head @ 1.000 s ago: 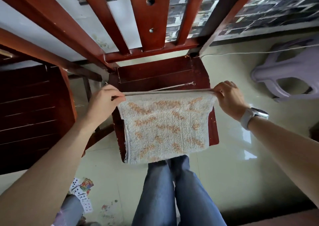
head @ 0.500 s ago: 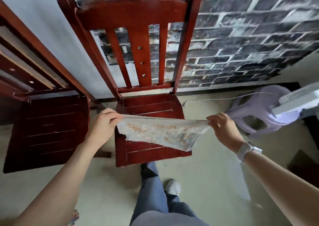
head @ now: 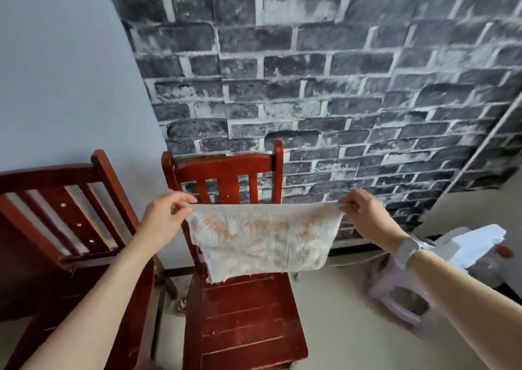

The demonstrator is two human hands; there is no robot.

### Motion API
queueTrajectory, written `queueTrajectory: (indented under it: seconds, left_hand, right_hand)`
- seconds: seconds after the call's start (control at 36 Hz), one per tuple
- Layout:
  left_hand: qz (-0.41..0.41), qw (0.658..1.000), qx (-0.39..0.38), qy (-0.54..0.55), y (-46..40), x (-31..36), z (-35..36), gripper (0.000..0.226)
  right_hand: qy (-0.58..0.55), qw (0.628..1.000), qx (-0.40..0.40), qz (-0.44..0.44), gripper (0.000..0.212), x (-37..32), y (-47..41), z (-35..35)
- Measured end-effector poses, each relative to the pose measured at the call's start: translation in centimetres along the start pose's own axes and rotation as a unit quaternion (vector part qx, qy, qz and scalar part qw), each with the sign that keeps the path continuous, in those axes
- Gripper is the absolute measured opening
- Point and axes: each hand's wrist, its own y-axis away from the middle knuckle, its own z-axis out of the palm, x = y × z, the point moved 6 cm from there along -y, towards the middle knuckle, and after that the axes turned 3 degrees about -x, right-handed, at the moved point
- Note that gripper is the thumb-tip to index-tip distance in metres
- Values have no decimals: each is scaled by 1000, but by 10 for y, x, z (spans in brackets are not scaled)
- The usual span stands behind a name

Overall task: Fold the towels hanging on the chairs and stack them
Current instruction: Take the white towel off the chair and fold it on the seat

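Observation:
A small white towel with faded orange marks hangs stretched in the air in front of a red wooden chair. My left hand pinches its upper left corner and my right hand pinches its upper right corner. The towel's top edge is taut and level; its lower edge hangs just above the chair seat. The cloth hides the lower part of the chair's slatted back.
A second red wooden chair stands close on the left. A pale purple plastic stool sits on the floor at the right, with a white object above it. A grey brick-patterned wall rises behind the chairs.
Both hands have raised the towel and spread it wider, so it now hangs flat. The view has tilted up from the floor and seat to the wall.

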Motion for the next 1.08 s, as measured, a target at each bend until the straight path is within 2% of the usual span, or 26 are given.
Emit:
queueTrajectory:
  seconds: [0.25, 0.36, 0.47, 0.56, 0.61, 0.67, 0.75, 0.81, 0.92, 1.08]
  left_hand:
    - [45, 998, 35, -13, -13, 52, -40, 18]
    - [54, 997, 27, -43, -15, 64, -44, 17]
    - [101, 991, 67, -59, -13, 81, -48, 18]
    - [130, 988, 29, -83, -14, 88, -38, 24]
    - [133, 988, 14, -76, -14, 88, -34, 31]
    - [138, 989, 27, -52, -13, 89, -38, 38]
    - [144, 988, 50, -19, -14, 94, -44, 37]
    - [146, 988, 55, -8, -15, 94, -46, 37]
    - [132, 991, 36, -10, -16, 91, -45, 35]
    - [138, 989, 6, -56, -19, 92, -37, 40]
  right_hand:
    - [-52, 995, 76, -25, 13, -38, -12, -59]
    - [-71, 995, 56, -30, 17, -46, -16, -73]
    - [-68, 988, 120, -75, 17, -51, -14, -93]
    - [22, 989, 67, -133, 22, -57, -14, -82]
    - [26, 986, 61, -153, 28, -54, -11, -80]
    - [-3, 985, 84, -153, 33, -50, -9, -86]
    - [-54, 984, 95, -143, 36, -46, -9, -93]
    - [-90, 979, 86, -159, 40, -46, -8, -95]
    - [-242, 959, 35, -143, 61, -41, -9, -96]
    - [-295, 949, 27, -106, 57, -35, -10, -94]
